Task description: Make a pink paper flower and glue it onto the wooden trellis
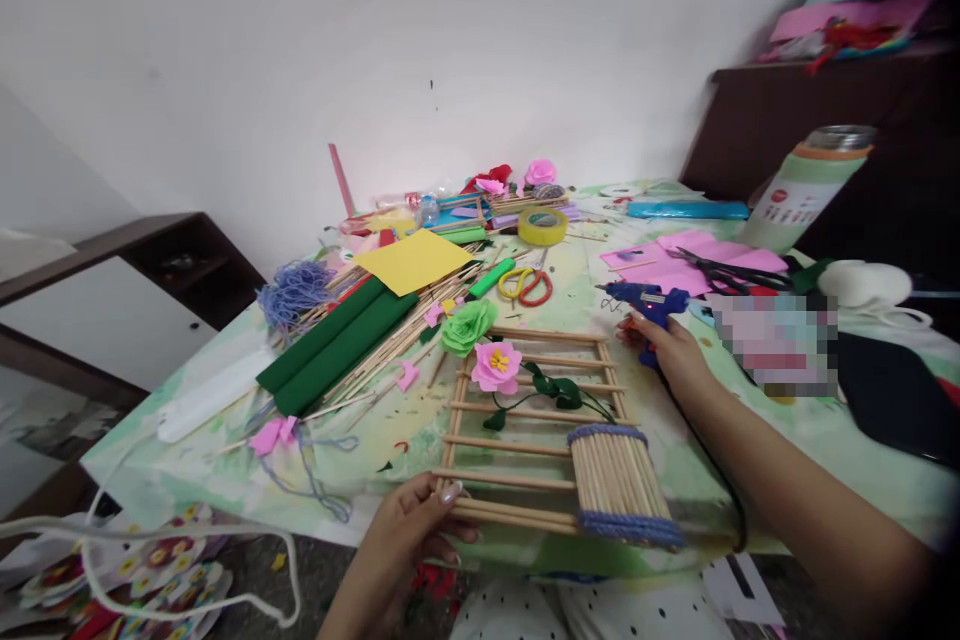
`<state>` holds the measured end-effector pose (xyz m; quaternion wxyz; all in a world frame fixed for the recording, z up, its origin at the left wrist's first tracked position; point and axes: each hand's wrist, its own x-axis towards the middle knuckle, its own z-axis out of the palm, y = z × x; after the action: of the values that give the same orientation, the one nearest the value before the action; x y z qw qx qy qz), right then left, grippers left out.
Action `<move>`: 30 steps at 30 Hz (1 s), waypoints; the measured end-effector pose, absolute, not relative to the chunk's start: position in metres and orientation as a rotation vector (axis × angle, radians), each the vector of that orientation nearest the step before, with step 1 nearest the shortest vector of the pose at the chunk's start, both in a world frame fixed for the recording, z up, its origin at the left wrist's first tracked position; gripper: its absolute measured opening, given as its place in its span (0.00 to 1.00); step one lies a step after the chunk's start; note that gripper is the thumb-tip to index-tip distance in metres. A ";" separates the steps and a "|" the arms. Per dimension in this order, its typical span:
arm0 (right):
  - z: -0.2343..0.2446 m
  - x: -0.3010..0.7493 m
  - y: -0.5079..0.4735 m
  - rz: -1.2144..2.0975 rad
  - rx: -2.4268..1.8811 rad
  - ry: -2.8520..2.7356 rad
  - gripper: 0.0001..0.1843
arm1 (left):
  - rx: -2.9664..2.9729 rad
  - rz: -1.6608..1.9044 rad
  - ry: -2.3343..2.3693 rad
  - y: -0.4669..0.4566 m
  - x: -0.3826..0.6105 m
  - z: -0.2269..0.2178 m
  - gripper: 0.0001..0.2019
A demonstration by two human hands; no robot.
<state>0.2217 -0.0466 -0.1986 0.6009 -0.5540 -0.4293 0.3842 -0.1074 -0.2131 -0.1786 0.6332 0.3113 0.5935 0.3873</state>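
My left hand (420, 522) pinches the near left corner of a ladder-like frame of wooden sticks (514, 444). On the frame sit a green paper flower (469, 327), a pink paper flower (496, 366) with a yellow centre, and a vine of dark green leaves (553, 387). At its near right corner is a small holder of upright sticks (621, 483), bound with blue-purple yarn at top and bottom. To the right of the frame, my right hand (671, 352) is wrapped round a blue glue gun (651, 305), whose nozzle points left. A black cord trails from the gun.
Green paper rolls (337, 345), a yellow sheet (414, 261), scissors (531, 286), yellow tape (542, 227) and purple yarn (295, 295) lie behind and left. Black pliers (724, 270), a tilted bottle (810, 185) and a dark phone-like slab (896, 395) are at right. A white cable (187, 608) hangs at lower left.
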 end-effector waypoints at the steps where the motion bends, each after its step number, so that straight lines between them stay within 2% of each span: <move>1: -0.199 0.221 -0.047 0.904 -1.278 -0.986 0.16 | 0.685 0.891 1.326 -0.213 -0.106 -0.176 0.25; 6: -0.196 0.219 -0.053 0.950 -1.233 -0.919 0.16 | 0.850 0.800 1.430 -0.210 -0.103 -0.169 0.25; 10: -0.186 0.219 -0.062 1.009 -1.151 -0.907 0.15 | 1.419 0.711 1.840 -0.208 -0.115 -0.157 0.23; 13: -0.178 0.218 -0.070 1.064 -1.057 -0.921 0.14 | 1.618 0.760 2.079 -0.201 -0.124 -0.147 0.20; 20: -0.168 0.218 -0.092 1.328 -0.880 -1.077 0.16 | 1.740 1.066 1.742 -0.163 -0.103 -0.164 0.14; 30: -0.165 0.216 -0.093 1.357 -0.926 -1.156 0.13 | 1.594 0.945 1.695 -0.138 -0.082 -0.170 0.12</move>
<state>0.2163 -0.0933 -0.1654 0.5365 -0.3888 -0.4857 0.5702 -0.0824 -0.1377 -0.1700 0.3101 0.6035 0.6416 0.3578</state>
